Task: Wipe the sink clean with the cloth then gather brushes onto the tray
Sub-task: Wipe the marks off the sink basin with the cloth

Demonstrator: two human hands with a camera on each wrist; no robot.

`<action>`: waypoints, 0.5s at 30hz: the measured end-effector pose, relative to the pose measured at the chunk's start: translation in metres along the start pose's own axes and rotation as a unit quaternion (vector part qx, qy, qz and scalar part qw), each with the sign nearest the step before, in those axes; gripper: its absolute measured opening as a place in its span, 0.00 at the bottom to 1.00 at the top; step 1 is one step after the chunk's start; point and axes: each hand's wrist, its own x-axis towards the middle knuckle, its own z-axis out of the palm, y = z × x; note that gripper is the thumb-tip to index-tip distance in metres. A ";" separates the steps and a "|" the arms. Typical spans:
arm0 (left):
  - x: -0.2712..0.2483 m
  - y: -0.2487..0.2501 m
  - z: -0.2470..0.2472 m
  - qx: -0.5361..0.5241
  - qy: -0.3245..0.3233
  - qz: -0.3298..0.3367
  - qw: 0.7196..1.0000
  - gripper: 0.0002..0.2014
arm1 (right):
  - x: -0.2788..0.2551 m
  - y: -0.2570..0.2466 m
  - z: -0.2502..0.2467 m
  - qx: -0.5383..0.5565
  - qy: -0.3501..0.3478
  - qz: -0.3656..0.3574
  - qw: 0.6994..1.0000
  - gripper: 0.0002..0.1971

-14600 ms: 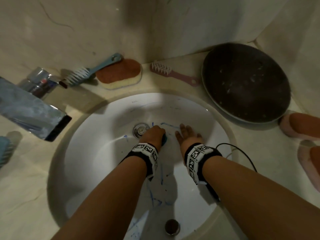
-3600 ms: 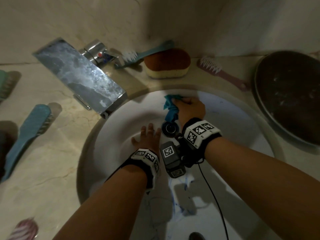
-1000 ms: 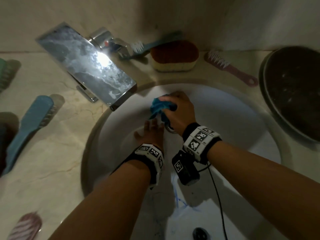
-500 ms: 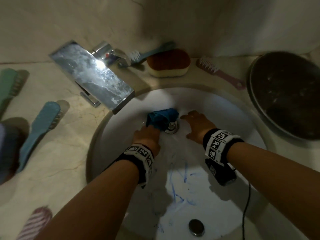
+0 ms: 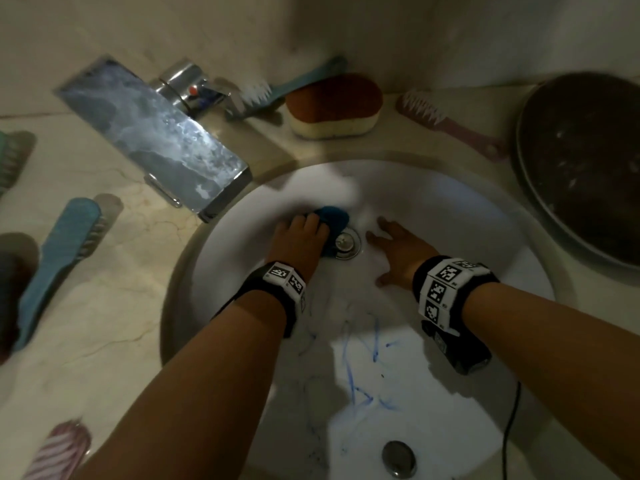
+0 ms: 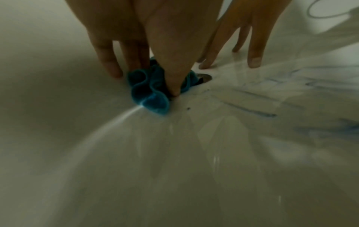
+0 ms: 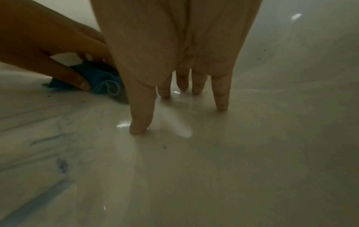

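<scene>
My left hand [image 5: 301, 237] pinches a bunched blue cloth [image 5: 332, 218] against the bottom of the white sink [image 5: 467, 237], just left of the metal drain [image 5: 346, 242]. In the left wrist view the thumb and fingers [image 6: 114, 72] press the cloth [image 6: 149, 93] down. My right hand [image 5: 398, 251] lies open and holds nothing. Its spread fingertips [image 7: 220, 106] rest on the basin right of the drain. Blue scribble marks [image 5: 363, 375] streak the near side of the bowl. A dark round tray [image 5: 588, 161] sits on the counter at the right.
A chrome faucet [image 5: 156, 133] overhangs the basin's left rim. Behind the sink lie a teal brush [image 5: 294, 84], a sponge [image 5: 334, 105] and a pink brush [image 5: 450, 126]. On the left counter are a blue brush [image 5: 59, 265], a green brush [image 5: 10, 161] and a striped pink brush [image 5: 59, 448].
One second ago my right hand held the cloth near the back of the basin. The left hand has taken it by the drain, and the right hand has let go and flattened.
</scene>
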 end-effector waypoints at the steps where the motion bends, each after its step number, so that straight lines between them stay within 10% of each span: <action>1: 0.000 0.001 -0.002 0.004 0.008 0.002 1.000 0.21 | 0.000 0.000 0.000 0.002 0.000 0.001 1.000 0.50; 7: 0.021 0.010 -0.001 -0.014 -0.035 0.105 0.994 0.27 | 0.001 -0.001 -0.001 -0.006 0.011 0.002 1.000 0.50; 15: 0.006 0.006 0.003 -0.058 -0.076 -0.037 0.995 0.27 | -0.002 -0.003 -0.003 0.005 0.013 0.000 1.000 0.50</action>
